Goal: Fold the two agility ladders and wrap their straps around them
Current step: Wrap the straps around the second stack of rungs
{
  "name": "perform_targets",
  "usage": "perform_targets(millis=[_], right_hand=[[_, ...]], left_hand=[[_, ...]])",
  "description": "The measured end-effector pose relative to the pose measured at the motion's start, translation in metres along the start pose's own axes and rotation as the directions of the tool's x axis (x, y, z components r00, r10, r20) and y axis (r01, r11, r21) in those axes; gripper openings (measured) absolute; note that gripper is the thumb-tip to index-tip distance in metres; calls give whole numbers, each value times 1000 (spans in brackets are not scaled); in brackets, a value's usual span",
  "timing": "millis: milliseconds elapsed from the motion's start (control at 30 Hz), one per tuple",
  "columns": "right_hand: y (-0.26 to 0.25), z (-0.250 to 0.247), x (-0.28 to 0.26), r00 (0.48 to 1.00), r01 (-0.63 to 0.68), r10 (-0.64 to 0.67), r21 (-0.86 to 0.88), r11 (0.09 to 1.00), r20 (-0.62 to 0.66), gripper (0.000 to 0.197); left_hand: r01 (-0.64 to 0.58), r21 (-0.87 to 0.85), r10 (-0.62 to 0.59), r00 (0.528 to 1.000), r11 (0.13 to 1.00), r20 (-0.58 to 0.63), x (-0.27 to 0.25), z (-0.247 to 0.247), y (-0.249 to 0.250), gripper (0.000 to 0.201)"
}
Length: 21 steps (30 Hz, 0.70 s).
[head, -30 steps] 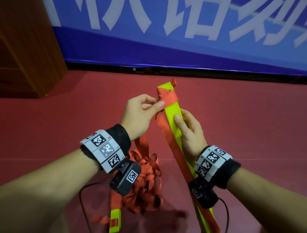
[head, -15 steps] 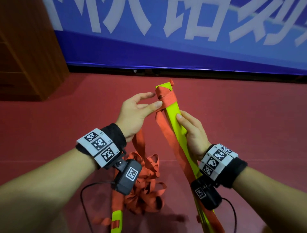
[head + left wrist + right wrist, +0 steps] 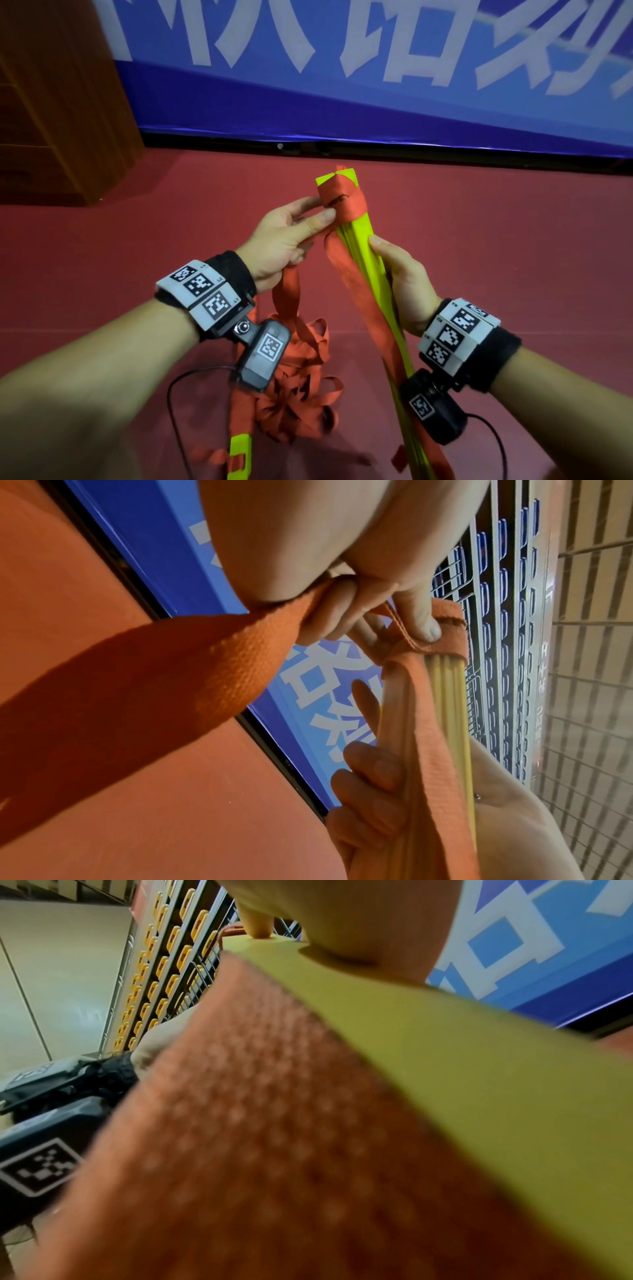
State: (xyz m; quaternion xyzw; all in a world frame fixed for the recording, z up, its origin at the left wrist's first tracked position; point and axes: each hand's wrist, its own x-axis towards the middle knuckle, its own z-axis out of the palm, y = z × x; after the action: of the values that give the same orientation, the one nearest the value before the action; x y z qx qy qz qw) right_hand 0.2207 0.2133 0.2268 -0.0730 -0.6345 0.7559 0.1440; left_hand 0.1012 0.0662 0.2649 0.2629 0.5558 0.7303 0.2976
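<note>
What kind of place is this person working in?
Probably an indoor sports hall. A red sports floor runs up to a blue banner, rows of yellow spectator seats rise behind railings, and the hands hold an agility ladder.

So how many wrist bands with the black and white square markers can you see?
2. One marker band is on the left wrist, the other marker band on the right wrist. A small camera hangs under each.

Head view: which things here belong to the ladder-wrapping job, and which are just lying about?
Job:
- rung bundle, gripped by right hand
- strap wound round its top, pinched by left hand
- strap heap on the floor

Lying about:
- cabinet
- banner
- cables
</note>
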Motion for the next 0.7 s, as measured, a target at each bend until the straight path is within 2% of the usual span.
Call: perform_targets(millis=[67, 167, 300, 433, 567, 700], right_hand=[[0, 1, -2, 999, -31, 30, 26, 999, 21, 43], [1, -1, -2, 996, -82, 81, 34, 996, 21, 48], [10, -3, 4, 995, -92, 89, -67, 993, -51, 63], [21, 2, 5, 995, -87, 77, -207, 975, -56, 86], [30, 4, 0, 997, -26, -10, -476, 879, -72, 78], [39, 7, -2, 986, 19, -106, -552, 833, -126, 65]], left_hand=[[49, -10, -48, 996, 999, 73, -2, -1, 1, 39], [65, -22, -62, 990, 998, 124, -5, 2, 2, 33], [19, 19, -20, 997, 1000, 71, -6, 9, 0, 28], [-34, 11, 35, 999, 999, -34, -6, 26, -5, 28], [-114, 55, 121, 983, 992, -137, -1, 26, -16, 29], [-125, 151, 154, 967, 981, -201, 1, 30, -28, 26]])
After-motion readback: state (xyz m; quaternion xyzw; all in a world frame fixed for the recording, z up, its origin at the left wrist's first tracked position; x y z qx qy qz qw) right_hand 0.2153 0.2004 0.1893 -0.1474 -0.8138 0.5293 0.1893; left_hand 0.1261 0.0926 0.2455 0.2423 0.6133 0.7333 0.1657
